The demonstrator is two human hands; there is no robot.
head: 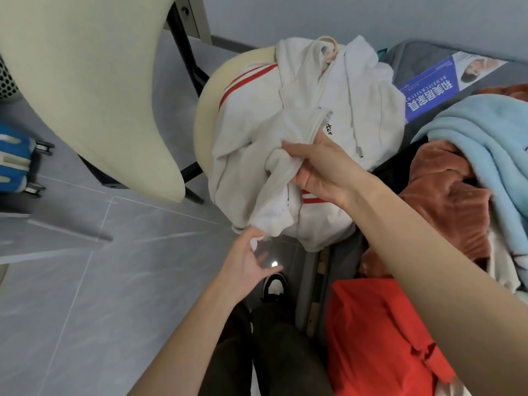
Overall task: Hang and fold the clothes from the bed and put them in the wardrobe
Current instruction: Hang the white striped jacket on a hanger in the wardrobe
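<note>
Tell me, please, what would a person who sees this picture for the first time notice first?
First, the white hoodie with red stripes, heaped at the centre on a cream chair, with the right hand holding a fold of it and the left hand touching its lower end. Next, the bright colours on the right: a red garment at the bottom and a light blue fleece higher up.

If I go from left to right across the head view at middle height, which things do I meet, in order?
Blue wheeled case → cream padded chair back → white hoodie with red stripes → rust-brown fleece garment → light blue fleece garment.
</note>
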